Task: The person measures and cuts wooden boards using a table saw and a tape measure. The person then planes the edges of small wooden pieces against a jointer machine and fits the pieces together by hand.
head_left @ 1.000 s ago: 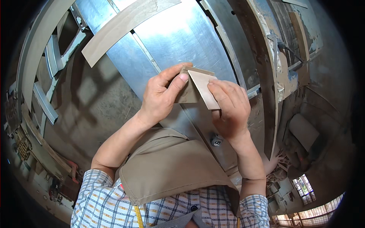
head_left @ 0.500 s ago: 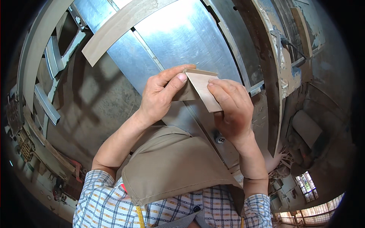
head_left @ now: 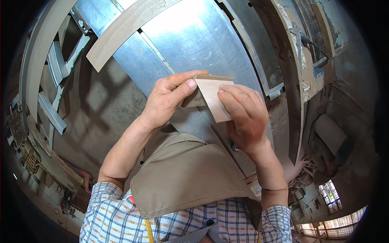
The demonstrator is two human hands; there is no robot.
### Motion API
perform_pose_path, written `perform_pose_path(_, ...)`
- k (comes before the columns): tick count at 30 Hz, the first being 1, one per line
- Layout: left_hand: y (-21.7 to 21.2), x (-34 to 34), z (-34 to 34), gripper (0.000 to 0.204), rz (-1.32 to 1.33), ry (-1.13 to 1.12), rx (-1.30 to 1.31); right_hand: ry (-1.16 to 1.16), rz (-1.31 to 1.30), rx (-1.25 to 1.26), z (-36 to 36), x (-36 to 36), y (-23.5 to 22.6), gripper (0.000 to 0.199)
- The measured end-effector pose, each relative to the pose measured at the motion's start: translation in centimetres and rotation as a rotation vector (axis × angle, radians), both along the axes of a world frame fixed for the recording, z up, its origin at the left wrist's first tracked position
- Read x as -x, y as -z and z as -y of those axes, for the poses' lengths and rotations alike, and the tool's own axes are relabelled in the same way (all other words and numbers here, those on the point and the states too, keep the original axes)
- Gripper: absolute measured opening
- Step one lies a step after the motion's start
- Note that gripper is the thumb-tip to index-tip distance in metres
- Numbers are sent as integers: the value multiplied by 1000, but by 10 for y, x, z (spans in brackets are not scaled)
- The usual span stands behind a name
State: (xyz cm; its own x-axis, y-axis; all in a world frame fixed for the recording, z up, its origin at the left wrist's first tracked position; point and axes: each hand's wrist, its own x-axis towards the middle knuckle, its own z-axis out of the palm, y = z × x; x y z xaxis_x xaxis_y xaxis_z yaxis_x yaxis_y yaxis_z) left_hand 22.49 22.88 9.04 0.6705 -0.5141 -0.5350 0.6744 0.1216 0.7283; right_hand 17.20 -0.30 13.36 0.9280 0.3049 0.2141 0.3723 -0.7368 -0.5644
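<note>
A small pale wooden piece (head_left: 213,98), flat and roughly rectangular, is held up in front of me by both hands. My left hand (head_left: 166,102) pinches its left edge with thumb and fingers. My right hand (head_left: 245,115) grips its right side, fingers lying over the face. The piece hovers above a shiny metal machine table (head_left: 194,40). A second darker bit of wood seems to sit behind the piece; its shape is mostly hidden by my fingers.
A long curved wooden strip (head_left: 121,34) lies across the metal table at the upper left. Metal rails (head_left: 50,105) stand on the left over a concrete floor (head_left: 101,117). A worn wooden bench edge (head_left: 300,81) runs down the right. My tan apron (head_left: 182,178) fills the lower middle.
Both hands have raised the wooden piece slightly and turned it a little; the grip of each hand is the same.
</note>
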Motion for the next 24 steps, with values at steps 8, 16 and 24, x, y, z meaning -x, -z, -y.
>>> perform_pose_path(8, 15, 0, -12, 42, -117, -31, 148, -5, 39, 84, -8, 5, 1, 39)
perform_pose_path(16, 54, 23, -47, 36, -240, -118, 496, 85, 123, -4, -50, 18, -11, 28)
perform_pose_path(24, 68, 27, -55, 34, -271, -121, 537, 45, 142, -17, -59, 20, -10, 28)
